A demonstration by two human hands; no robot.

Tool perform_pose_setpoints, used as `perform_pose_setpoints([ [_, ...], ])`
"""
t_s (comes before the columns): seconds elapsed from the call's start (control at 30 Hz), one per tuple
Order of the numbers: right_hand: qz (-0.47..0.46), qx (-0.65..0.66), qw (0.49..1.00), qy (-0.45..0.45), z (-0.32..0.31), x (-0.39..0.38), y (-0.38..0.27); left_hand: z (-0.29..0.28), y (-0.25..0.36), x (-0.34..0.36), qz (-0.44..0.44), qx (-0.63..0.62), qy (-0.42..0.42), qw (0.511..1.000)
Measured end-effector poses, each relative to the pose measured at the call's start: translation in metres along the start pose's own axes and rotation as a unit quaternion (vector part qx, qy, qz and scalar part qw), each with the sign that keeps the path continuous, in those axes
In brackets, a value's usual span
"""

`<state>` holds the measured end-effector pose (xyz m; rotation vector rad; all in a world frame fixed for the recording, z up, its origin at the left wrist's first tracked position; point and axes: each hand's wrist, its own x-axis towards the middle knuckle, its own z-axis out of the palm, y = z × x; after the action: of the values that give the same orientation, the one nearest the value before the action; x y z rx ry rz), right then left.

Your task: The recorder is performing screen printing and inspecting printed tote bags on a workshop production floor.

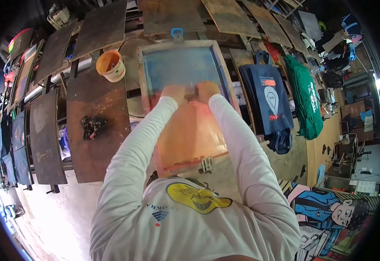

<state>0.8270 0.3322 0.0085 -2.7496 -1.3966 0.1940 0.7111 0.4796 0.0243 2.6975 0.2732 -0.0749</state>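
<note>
A framed printing screen (221,74) lies in front of me, its mesh blue at the far half and orange-red at the near half, with a metal clamp (206,165) at the near edge and a blue-handled clamp (177,34) at the far edge. My left hand (175,93) and my right hand (206,91) are closed on a squeegee (192,90) that lies across the middle of the mesh. Much of the squeegee is hidden under my fingers.
An orange-stained bucket (110,65) and a dark smeared lump (93,126) sit on boards to the left. A navy tote bag (266,108) and green bundled fabric (303,100) lie to the right. More boards (172,15) stand beyond; a painted mural (329,217) is at lower right.
</note>
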Motion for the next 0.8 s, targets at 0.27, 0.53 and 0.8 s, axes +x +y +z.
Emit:
perform_pose_setpoints([
  [0.27,0.085,0.027,0.996,-0.017,-0.007,-0.017,-0.012,-0.015,0.011,0.005,0.013,0.058,-0.079,0.995],
  [0.53,0.145,0.077,0.986,-0.012,0.023,-0.136,-0.029,0.034,0.049,-0.062,0.12,0.133,-0.067,0.982],
  [0.8,0.151,0.081,0.985,0.006,0.02,-0.188,-0.037,0.057,0.067,-0.095,0.139,0.151,-0.074,0.976],
])
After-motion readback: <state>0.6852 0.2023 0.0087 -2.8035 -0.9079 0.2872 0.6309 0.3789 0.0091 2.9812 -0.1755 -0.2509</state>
